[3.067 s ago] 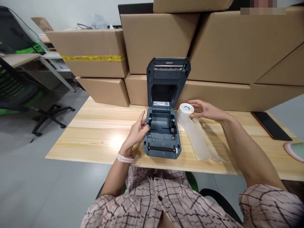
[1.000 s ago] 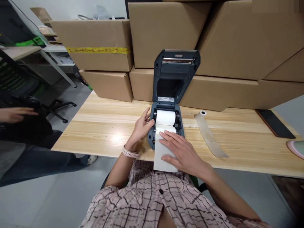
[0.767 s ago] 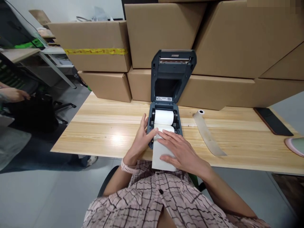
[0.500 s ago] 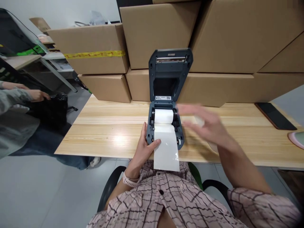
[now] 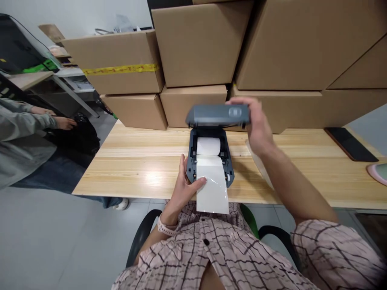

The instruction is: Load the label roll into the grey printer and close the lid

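Note:
A dark grey label printer (image 5: 228, 163) stands near the table's front edge, its lid (image 5: 211, 114) partway down. Inside lies a white label roll (image 5: 208, 146); from it a label strip (image 5: 213, 199) runs forward past the table edge. My left hand (image 5: 183, 187) holds the printer's left front side, its thumb pressed on the strip. At the lid's right end, my right hand (image 5: 260, 131) grips the lid, some fingers hidden behind it. Under my right forearm lies a pale strip of paper (image 5: 256, 163), partly covered.
Stacked cardboard boxes (image 5: 199, 44) line the back of the wooden table (image 5: 136, 161). A dark phone (image 5: 350, 144) lies at the right, beside a pink-rimmed object (image 5: 377, 173) cut by the frame edge. On the left, a person (image 5: 27, 137) handles a black plastic bag (image 5: 83, 135).
My right hand has moved up and left onto the lid, which has swung forward and down from upright. My left hand stays on the printer and strip.

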Demonstrator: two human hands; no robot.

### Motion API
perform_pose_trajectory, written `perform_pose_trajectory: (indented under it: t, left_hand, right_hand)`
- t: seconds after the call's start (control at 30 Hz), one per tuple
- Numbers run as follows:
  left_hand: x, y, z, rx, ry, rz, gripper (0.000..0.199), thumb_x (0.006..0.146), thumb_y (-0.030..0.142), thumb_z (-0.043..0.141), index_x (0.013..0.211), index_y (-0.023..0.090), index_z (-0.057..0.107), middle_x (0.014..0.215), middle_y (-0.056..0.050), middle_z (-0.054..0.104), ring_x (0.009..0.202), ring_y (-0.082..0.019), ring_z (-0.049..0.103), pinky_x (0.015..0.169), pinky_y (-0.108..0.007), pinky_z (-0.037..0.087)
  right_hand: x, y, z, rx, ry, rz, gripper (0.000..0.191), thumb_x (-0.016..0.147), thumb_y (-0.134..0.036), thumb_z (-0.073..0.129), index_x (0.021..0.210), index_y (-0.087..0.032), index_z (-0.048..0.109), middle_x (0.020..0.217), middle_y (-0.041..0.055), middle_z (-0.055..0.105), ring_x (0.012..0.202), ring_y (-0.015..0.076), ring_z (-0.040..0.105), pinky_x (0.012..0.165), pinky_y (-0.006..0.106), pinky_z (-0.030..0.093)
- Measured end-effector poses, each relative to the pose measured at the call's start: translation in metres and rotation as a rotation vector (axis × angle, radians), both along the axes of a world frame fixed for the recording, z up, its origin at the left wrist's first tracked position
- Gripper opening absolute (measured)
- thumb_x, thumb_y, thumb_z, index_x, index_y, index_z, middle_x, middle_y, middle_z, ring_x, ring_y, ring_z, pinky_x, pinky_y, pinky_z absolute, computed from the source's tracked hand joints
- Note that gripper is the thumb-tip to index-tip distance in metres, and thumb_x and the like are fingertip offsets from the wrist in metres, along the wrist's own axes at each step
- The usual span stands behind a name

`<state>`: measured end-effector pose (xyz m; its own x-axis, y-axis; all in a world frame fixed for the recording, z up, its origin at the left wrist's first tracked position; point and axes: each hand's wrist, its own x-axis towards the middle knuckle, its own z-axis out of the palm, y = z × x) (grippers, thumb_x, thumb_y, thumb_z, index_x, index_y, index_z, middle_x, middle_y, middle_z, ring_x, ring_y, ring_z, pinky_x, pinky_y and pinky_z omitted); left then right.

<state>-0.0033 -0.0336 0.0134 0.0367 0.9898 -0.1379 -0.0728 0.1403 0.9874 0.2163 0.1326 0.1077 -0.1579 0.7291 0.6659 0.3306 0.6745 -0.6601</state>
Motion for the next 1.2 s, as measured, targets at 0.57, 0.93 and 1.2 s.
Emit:
perform_pose_trajectory:
  t: [0.57, 0.93, 1.2]
  left_hand:
    - [0.009, 0.023, -0.003, 0.146, -0.074, 0.083, 0.106, 0.087, 0.056, 0.074, 0.168, 0.033, 0.009, 0.172, -0.013, 0.031, 0.155, -0.035, 0.038, 0.126, -0.051, 0.036]
    - [0.009, 0.014, -0.013, 0.267, 0.038, 0.128, 0.086, 0.09, 0.055, 0.071, 0.161, 0.03, 0.031, 0.169, -0.013, 0.035, 0.155, -0.033, 0.036, 0.126, -0.048, 0.034]
    - [0.0, -0.052, -0.014, -0.068, 0.106, 0.069, 0.042, 0.084, 0.056, 0.075, 0.077, 0.016, 0.063, 0.071, 0.0, 0.061, 0.065, -0.012, 0.053, 0.064, -0.026, 0.045]
  right_hand:
    - [-0.015, -0.132, -0.11, 0.089, -0.113, -0.022, 0.043, 0.107, -0.034, 0.037, 0.148, -0.031, 0.052, 0.161, 0.0041, 0.05, 0.157, 0.0309, 0.035, 0.126, 0.065, 0.032]
    - [-0.028, -0.127, -0.122, 0.185, 0.038, -0.094, 0.04, 0.105, -0.032, 0.038, 0.137, -0.032, 0.062, 0.153, 0.0014, 0.058, 0.152, 0.031, 0.043, 0.123, 0.062, 0.037]
    - [-0.029, -0.131, -0.118, 0.126, 0.028, -0.116, 0.038, 0.103, -0.03, 0.039, 0.133, -0.033, 0.063, 0.15, 0.0011, 0.06, 0.152, 0.031, 0.043, 0.123, 0.065, 0.036]
